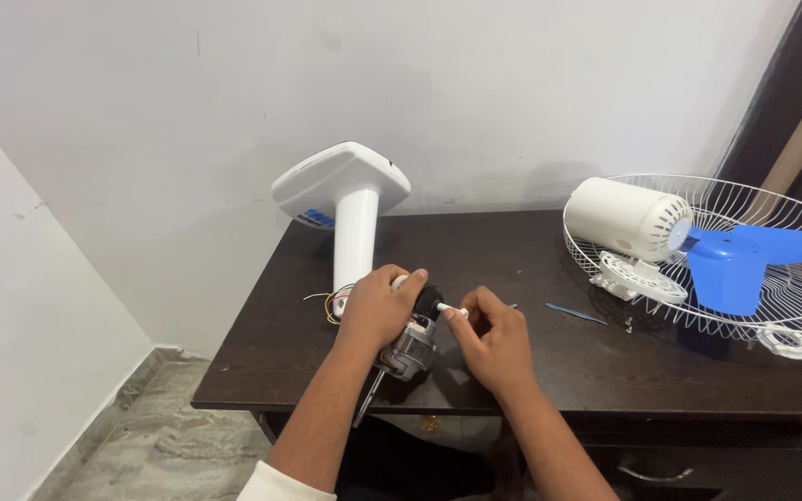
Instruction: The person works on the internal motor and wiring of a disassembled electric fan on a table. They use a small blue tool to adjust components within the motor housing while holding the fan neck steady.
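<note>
Left hand (375, 309) wrapped around the fan motor (410, 345), holding it just above the dark table (549, 357) near its front edge. Right hand (494, 336) pinches a small white knob (450, 311) at the motor's top, fingertips closed on it. White stand (355, 218) lies at the back left corner, coloured wires (331, 304) trailing from it. Wire guard (772, 269) with white motor cover (628, 218) and blue blade (744, 260) at the right edge.

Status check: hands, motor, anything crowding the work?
Left hand in a grip on the fan motor. Right hand pinches the small white knob at its top. Stand lying close behind; wire guard well right.
</note>
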